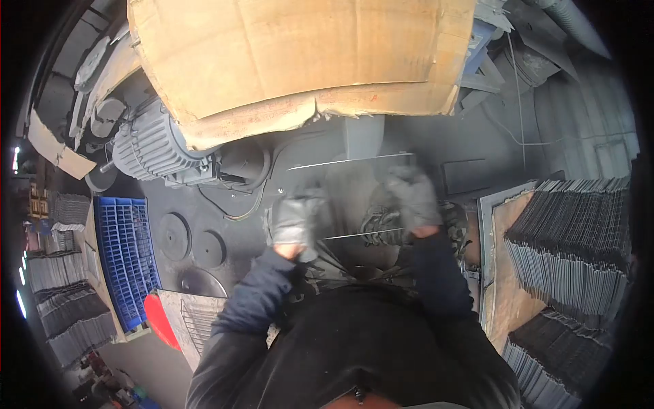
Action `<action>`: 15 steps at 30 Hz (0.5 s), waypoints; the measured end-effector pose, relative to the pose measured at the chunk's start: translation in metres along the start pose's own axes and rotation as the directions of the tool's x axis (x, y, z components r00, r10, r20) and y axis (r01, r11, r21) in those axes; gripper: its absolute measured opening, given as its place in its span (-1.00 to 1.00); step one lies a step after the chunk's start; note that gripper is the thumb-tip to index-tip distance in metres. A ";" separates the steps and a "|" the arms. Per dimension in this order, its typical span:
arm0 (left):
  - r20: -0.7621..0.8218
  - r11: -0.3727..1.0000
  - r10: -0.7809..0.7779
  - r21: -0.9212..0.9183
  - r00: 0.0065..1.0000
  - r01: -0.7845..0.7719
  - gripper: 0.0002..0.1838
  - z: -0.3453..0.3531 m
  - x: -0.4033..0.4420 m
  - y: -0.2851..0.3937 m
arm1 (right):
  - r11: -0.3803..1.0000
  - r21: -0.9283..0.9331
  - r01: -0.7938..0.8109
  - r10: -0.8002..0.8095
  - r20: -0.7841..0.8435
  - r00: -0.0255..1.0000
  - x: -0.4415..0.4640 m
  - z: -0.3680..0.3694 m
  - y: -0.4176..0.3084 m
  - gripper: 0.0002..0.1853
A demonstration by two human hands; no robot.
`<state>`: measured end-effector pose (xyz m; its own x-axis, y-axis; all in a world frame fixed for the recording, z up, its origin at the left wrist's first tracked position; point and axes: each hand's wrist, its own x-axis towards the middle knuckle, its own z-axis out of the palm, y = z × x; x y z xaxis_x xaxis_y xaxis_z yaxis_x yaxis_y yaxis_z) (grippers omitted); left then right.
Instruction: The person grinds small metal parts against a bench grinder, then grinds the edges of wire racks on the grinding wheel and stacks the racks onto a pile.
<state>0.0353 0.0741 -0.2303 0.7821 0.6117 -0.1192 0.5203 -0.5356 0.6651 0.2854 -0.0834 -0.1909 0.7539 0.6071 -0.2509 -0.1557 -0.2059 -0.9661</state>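
Note:
A thin, flat grey plate [349, 198] lies between my hands, with bright lines along its far and near edges. My left hand [296, 217], in a grey glove, is closed on the plate's left side. On its right side my right hand [414, 196], gloved too and blurred by motion, closes around the edge. The fingers of both hands are partly smeared. Below the plate are my legs in camouflage trousers [327, 267]. Just beyond it, a grey machine post [364, 138] stands under a large cardboard sheet [300, 51].
A ribbed motor [151, 144] sits at left on the dark bench, near two round discs [175, 236]. Farther left stands a blue plastic grate [127, 255]. Dense stacks of thin plates [569, 252] fill the right side; more stacks [71, 310] stand far left. A red object [160, 320] is at lower left.

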 end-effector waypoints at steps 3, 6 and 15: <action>0.044 0.632 -0.159 -0.763 0.986 0.136 -0.84 0.028 0.029 0.072 | 0.993 0.099 -0.072 0.076 -0.045 0.996 -0.004 -0.056 -0.019 -0.79; 0.032 0.479 -0.149 -0.872 0.988 0.100 -0.81 0.047 0.026 0.061 | 0.962 -0.236 -0.136 0.115 -0.102 0.988 -0.008 -0.059 -0.060 -0.74; 0.104 0.673 -0.203 -0.707 0.974 0.216 -0.79 -0.006 -0.015 -0.012 | 0.983 0.144 -0.110 0.101 0.072 0.992 0.002 0.031 0.004 -0.81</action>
<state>0.0158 0.0746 -0.2322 0.6917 0.6434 -0.3279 0.2766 0.1834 0.9433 0.2665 -0.0590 -0.1967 0.6866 0.6368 -0.3509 -0.3281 -0.1593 -0.9311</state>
